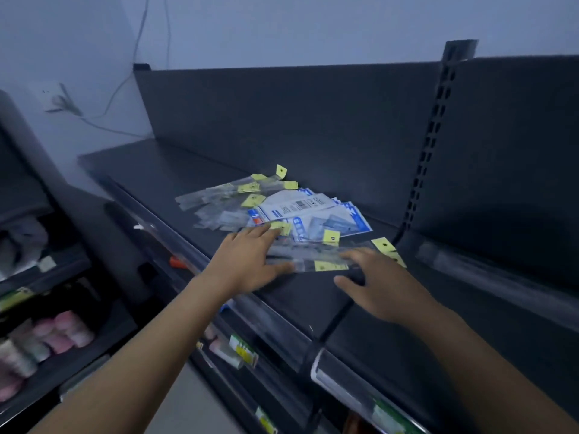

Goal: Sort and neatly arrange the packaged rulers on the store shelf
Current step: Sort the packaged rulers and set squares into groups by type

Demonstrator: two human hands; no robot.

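**Both hands flat on the front row of ruler packs**

- 2 bare forearms reach in from the bottom edge, up and over the shelf front.
- Clear price rail (272,324) runs along the front lip; a green-and-yellow label (242,350) sits on the tier below it.
- Lower left, on a separate rack: pink rolls (67,332), blurred.
- Left hand (247,261): grip released, fingers straight and spread, palm down, pressing on the left end of the near ruler packs (313,255). Thumb lies along their front edge.
- Right hand (382,280): grip also released, fingers extended, tips resting on the right end of the same packs, thumb splayed out over bare shelf.
- The near ruler packs are clear sleeves with yellow header tags, lying roughly parallel to the shelf front, between the 2 hands. Count cannot be told; the sleeves overlap and blur.
- Just behind them, touching: blue-and-white packs (329,214), fanned and overlapping, printed faces up.
- Further back and left: far ruler packs (219,202), a loose heap of clear sleeves at mixed angles, yellow tags pointing toward the rear.
- All packs lie on the dark shelf (175,170), right of its centre.
- Behind: dark back panel (282,120), with a slotted upright (438,120) to the right.
- Far left on the pale wall: wall socket (51,95) with a cable (116,89) trailing from it.
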